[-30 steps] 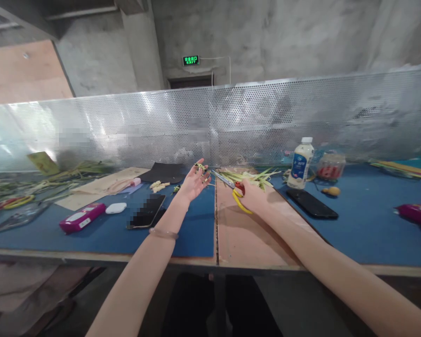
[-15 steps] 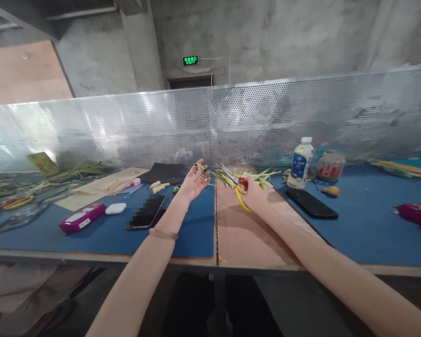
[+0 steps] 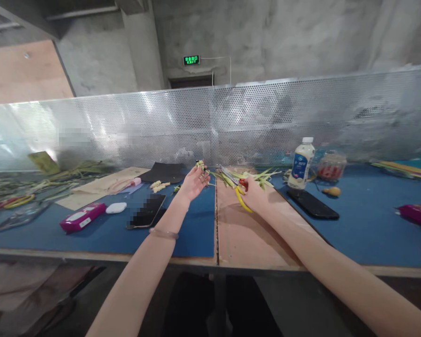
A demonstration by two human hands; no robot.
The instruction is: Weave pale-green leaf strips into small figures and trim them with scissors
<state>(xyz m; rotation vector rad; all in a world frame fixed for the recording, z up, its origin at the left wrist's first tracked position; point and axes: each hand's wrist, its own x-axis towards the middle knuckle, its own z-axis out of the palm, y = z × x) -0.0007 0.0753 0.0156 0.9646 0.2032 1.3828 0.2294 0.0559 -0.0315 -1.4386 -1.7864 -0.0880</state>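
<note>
My left hand [image 3: 193, 185] is raised over the far part of the table, palm partly turned up. Its fingertips pinch a small pale-green piece with dark bits [image 3: 201, 166], which looks like plaited leaf; its exact kind is unclear. To the right, my right hand [image 3: 255, 193] grips scissors [image 3: 241, 198] with yellow and red handles. Their metal blades point away and to the left, towards my left hand but apart from the green piece. Behind and under the scissors lies a heap of long green leaf strips [image 3: 264, 178].
A black phone [image 3: 312, 204] and a milk-drink bottle [image 3: 301, 164] stand right, near a jar of red pieces [image 3: 331, 166]. Left are another phone [image 3: 146, 211], a white case [image 3: 116, 208], a purple packet [image 3: 83, 217] and brown paper [image 3: 68, 201]. A perforated metal screen [image 3: 133, 126] borders the back.
The green piece has turned slightly in my left fingertips, which have drawn closer together around it. The scissor blades have shifted a little; my right hand stays in almost the same place.
</note>
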